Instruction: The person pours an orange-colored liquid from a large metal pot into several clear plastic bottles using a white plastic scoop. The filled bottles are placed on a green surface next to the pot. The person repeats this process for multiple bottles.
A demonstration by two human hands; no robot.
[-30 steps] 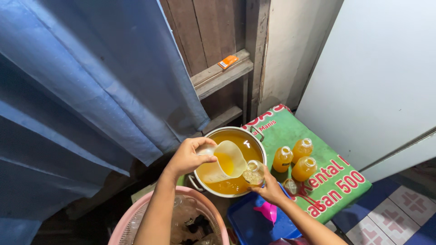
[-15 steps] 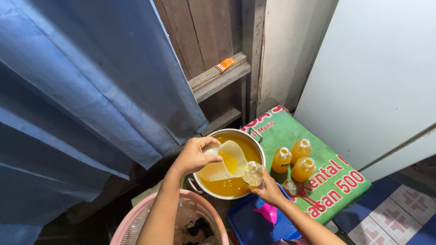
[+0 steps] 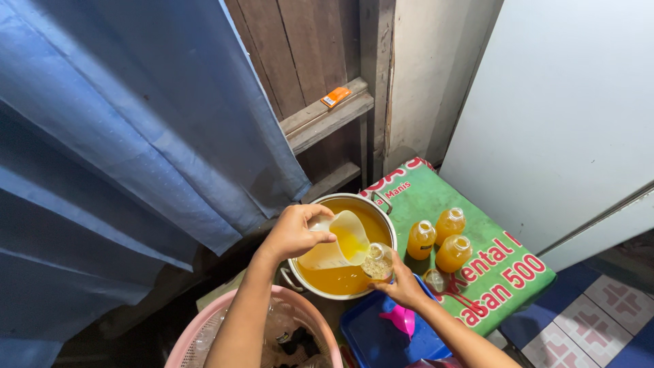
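Tilted further than a second ago, the jug [image 3: 338, 247] now pours yellow liquid from its lip at 3 o'clock into the small bottle [image 3: 379, 262], and the view has drifted slightly so the pot sits nearer the middle. The left hand [image 3: 294, 232] is closed around the jug's handle end, holding it over the pot [image 3: 340, 276]. The right hand [image 3: 402, 286] is wrapped around the lower part of the small bottle, keeping it roughly upright at the pot's rim, at about 4 o'clock on the pot.

The pot is a metal one, filled with the same yellow liquid, and stands low in the centre of the view. At 3 o'clock from it, three filled bottles [image 3: 441, 236] stand close together on a green printed sheet [image 3: 490, 272]. An empty-looking bottle [image 3: 434, 279] stands just beside the right wrist. At 5 o'clock from the pot lies a blue tray [image 3: 371, 337] with a pink funnel [image 3: 403, 320] on it. At 7 o'clock is a pink basket [image 3: 204, 341]. A blue curtain [image 3: 116, 143] hangs from 9 to 11 o'clock, and an orange packet [image 3: 336, 97] rests on a wooden ledge [image 3: 320, 126] at 12 o'clock.
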